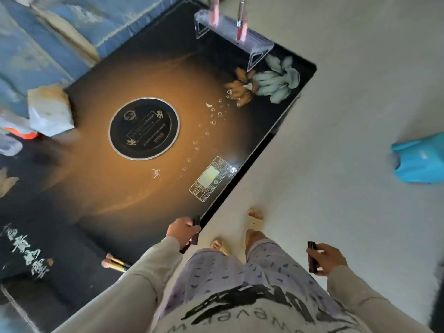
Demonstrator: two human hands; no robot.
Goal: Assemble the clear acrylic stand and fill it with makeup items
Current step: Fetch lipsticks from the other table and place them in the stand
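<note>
Head view, the only one we've got. We're standing at the near corner of the dark glass table [96,188], looking down.

The clear acrylic stand [227,26] looks already assembled. It sits at approx 12–1 o'clock on the table's far corner, well apart from both hands. Two items stand upright in it: a pink tube [213,13] and, to its right, a red lip gloss [240,25]. Both are blurred.

Left hand [183,233], approx 6 o'clock, at the near table corner: fingers curled round a dark slim stick [195,222], poss. two of them, we can't tell. Right hand [328,258], approx 5 o'clock, over the floor: fingers and thumb wrapped round a dark tube [311,257], held roughly upright. A makeup brush [115,261] lies flat on the table at 7 o'clock, near the left sleeve, not in either hand.

Handling, our guess:
- **Stand:** stiff, light, slick, and prob. brittle at the joints. On glass it may skid. If we shift it, we'd take both triangular end legs, not the top plate.
- **Tubes:** light, rigid, smooth. We'd pinch mid-barrel and lower them straight into a hole, w/ little side push.
- **Brush:** take it by the handle, not the bristles.

Elsewhere there's a round printed disc [144,128] mid-table, a touch panel [211,179] towards the right edge, and a white packet [49,111] at 9 o'clock.
</note>
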